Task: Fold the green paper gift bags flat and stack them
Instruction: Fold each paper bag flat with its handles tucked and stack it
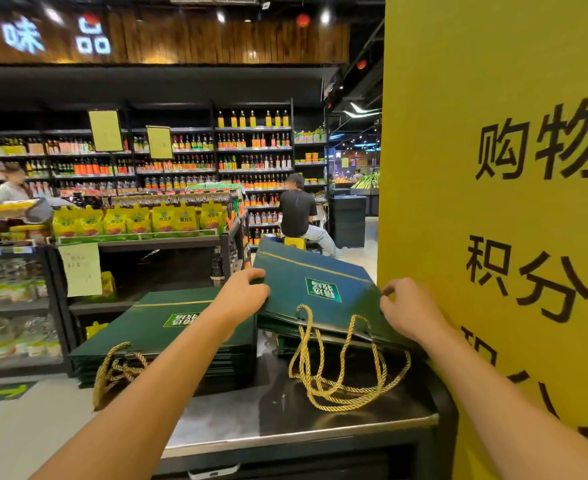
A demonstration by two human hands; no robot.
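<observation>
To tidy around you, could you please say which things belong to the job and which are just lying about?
Job: green paper gift bag with gold rope handles in left hand and right hand; stack of flat green bags.
Lying about: yellow printed sign; yellow pouches.

Supermarket aisle under a dark ceiling with small bright spotlights and two red lanterns. A wood-panelled fascia carries glowing white characters. Below it, tall black shelving holds rows of bottles, with yellow notices hanging in front. Nearer, a low dark display stand bears yellow pouches. A person in a black top sits on a yellow stool, facing the shelves. The floor is pale, with a green arrow marker. A large yellow panel with black characters fills the right side. A steel-topped counter lies in the foreground. In the blurred distance, what may be green produce.
</observation>
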